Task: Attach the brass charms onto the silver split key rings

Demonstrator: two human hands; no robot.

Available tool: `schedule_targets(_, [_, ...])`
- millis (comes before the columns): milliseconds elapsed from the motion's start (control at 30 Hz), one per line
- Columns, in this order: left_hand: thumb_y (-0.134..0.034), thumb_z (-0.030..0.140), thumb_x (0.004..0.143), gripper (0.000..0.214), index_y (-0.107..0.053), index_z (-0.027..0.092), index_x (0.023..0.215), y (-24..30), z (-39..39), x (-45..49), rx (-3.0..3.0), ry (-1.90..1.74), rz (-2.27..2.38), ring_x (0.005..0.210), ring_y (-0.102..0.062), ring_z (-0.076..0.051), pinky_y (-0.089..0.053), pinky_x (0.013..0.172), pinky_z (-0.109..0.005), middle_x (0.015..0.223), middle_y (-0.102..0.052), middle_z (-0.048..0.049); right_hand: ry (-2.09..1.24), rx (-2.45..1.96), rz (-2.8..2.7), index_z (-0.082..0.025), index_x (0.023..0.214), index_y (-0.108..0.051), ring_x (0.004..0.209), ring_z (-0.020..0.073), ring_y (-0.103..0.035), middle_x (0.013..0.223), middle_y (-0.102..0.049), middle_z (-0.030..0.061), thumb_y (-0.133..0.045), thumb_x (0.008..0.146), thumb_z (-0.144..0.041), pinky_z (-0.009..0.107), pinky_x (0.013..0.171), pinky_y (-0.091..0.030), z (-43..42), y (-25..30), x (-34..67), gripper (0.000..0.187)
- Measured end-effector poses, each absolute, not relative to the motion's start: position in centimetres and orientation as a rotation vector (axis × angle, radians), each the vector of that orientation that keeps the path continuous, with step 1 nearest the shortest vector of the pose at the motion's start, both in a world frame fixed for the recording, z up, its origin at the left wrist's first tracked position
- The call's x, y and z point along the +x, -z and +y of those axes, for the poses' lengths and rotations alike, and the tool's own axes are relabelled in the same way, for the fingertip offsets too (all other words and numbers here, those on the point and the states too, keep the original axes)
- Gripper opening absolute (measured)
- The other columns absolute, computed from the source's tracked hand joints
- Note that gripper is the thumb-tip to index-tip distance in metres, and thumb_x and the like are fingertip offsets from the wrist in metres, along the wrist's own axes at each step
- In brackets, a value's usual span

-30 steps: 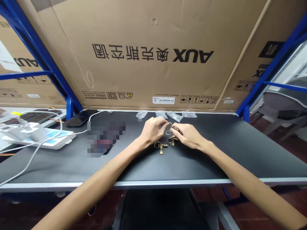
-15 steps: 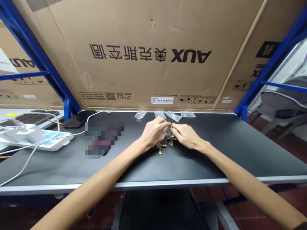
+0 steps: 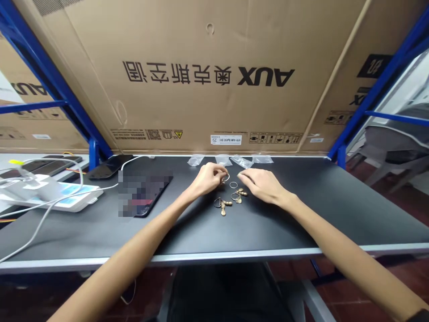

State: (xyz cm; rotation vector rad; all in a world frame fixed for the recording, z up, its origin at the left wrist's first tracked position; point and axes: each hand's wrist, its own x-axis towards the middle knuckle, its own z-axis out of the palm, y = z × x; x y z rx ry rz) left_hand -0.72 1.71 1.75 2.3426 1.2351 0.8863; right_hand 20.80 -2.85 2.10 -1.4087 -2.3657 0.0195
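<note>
Left hand [image 3: 208, 179] pinching a thin ring [image 3: 227, 177] at the fingertips; right hand [image 3: 263, 185] open and empty, just beside a loose ring [image 3: 233, 184]. Two brass charms [image 3: 222, 207], already on rings, lying nearer on the black bench [image 3: 301, 214].

Bright, even indoor light fills the view, with no source in frame. Faint, soft shadows lie under the left hand [image 3: 208, 179] and right hand [image 3: 261, 185]. The desk [image 3: 268, 228] has a dull sheen, and the plastic bags [image 3: 241, 161] catch small glints. The floor [image 3: 83, 295] is dim. Wide-angle distortion bends the blue shelf uprights [image 3: 50, 80] near the edges. A pixelated patch [image 3: 144, 192] blurs one spot.
</note>
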Motion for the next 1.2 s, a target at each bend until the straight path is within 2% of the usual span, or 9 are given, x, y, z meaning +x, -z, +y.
schedule_targets(133, [-0.057, 0.019, 0.074, 0.02, -0.077, 0.017, 0.07, -1.7, 2.8, -2.6, 2.442, -0.682, 1.282, 0.054, -0.062, -0.017, -0.048, 0.053, -0.025, 0.055, -0.068, -0.0028, 0.011, -1.614, -2.262, -0.021, 0.094, -0.072, 0.088, 0.0246, -0.066, 0.098, -0.073, 0.0092, -0.043, 0.098, -0.031, 0.031, 0.071, -0.043, -1.3, -2.2, 22.9, 0.031])
schedule_targets(233, [-0.055, 0.017, 0.076, 0.023, -0.078, 0.017, 0.08, -1.5, 2.3, -2.3, 2.542, -0.702, 1.365, 0.076, -0.067, -0.023, -0.052, 0.069, -0.03, 0.079, -0.074, -0.0096, -0.031, -1.741, -2.216, -0.022, 0.092, -0.074, 0.08, 0.0255, -0.067, 0.087, -0.074, 0.0087, -0.052, 0.093, -0.034, 0.032, 0.067, -0.044, -0.6, -2.6, 24.7, 0.025])
schedule_targets(333, [-0.052, 0.021, 0.086, 0.026, -0.075, 0.016, 0.097, -1.1, 1.5, -0.7, 2.659, -0.726, 1.377, 0.1, -0.063, -0.028, -0.05, 0.086, -0.037, 0.101, -0.07, -0.0134, -0.117, -1.807, -2.212, -0.023, 0.09, -0.075, 0.073, 0.0243, -0.067, 0.082, -0.074, 0.0076, -0.059, 0.088, -0.044, 0.031, 0.063, -0.044, -0.7, -3.3, 26.3, 0.026])
schedule_targets(500, [-0.057, 0.026, 0.092, 0.017, -0.07, 0.015, 0.092, -0.2, 1.6, 1.9, 2.775, -0.478, 1.28, 0.091, -0.065, -0.022, -0.053, 0.081, -0.035, 0.096, -0.068, -0.0092, -0.261, -1.852, -2.251, -0.023, 0.076, -0.076, 0.068, 0.0215, -0.068, 0.075, -0.073, 0.0069, -0.072, 0.077, -0.044, 0.028, 0.06, -0.045, -1.0, -3.5, 27.0, 0.021])
schedule_targets(633, [-0.058, 0.033, 0.095, 0.028, -0.061, 0.015, 0.117, -0.3, 2.9, 2.5, 2.765, -0.336, 1.267, 0.1, -0.064, -0.02, -0.055, 0.086, -0.04, 0.116, -0.063, -0.0089, -0.331, -1.826, -2.268, -0.024, 0.074, -0.076, 0.071, 0.0203, -0.068, 0.078, -0.074, 0.0054, -0.072, 0.075, -0.034, 0.026, 0.06, -0.044, -1.0, -3.2, 26.4, 0.01])
schedule_targets(733, [-0.058, 0.033, 0.094, 0.032, -0.059, 0.016, 0.122, -0.9, 3.9, 2.8, 2.722, -0.33, 1.252, 0.104, -0.063, -0.021, -0.055, 0.088, -0.041, 0.122, -0.061, -0.0102, -0.397, -1.772, -2.281, -0.024, 0.07, -0.075, 0.069, 0.0191, -0.067, 0.076, -0.074, 0.0043, -0.072, 0.074, -0.028, 0.025, 0.058, -0.043, -1.0, -3.3, 26.4, 0.006])
schedule_targets(833, [-0.058, 0.034, 0.094, 0.031, -0.06, 0.016, 0.119, -1.5, 4.3, 2.8, 2.656, -0.419, 1.236, 0.102, -0.063, -0.021, -0.055, 0.086, -0.04, 0.12, -0.062, -0.0091, -0.481, -1.686, -2.27, -0.022, 0.07, -0.073, 0.061, 0.0173, -0.066, 0.071, -0.073, 0.0027, -0.07, 0.074, -0.026, 0.025, 0.056, -0.044, -1.3, -3.9, 26.5, 0.007])
schedule_targets(1033, [-0.062, 0.02, 0.084, 0.013, -0.069, 0.014, 0.093, -1.5, 2.5, 2.1, 2.417, -0.818, 1.146, 0.076, -0.068, -0.017, -0.055, 0.074, -0.03, 0.082, -0.073, -0.0051, -0.664, -1.423, -2.149, -0.019, 0.082, -0.07, 0.064, 0.0167, -0.067, 0.078, -0.074, 0.0028, -0.061, 0.083, -0.033, 0.026, 0.061, -0.051, -1.8, -4.7, 25.5, 0.016])
schedule_targets(1200, [-0.059, 0.027, 0.086, 0.021, -0.07, 0.015, 0.098, -1.6, 0.7, 2.3, 2.17, -1.036, 1.024, 0.083, -0.071, -0.019, -0.057, 0.081, -0.032, 0.089, -0.076, -0.0067, -0.781, -1.213, -2.047, -0.02, 0.088, -0.069, 0.082, 0.0188, -0.069, 0.093, -0.074, 0.0031, -0.06, 0.084, -0.036, 0.028, 0.067, -0.056, -1.8, -3.9, 23.4, 0.019])
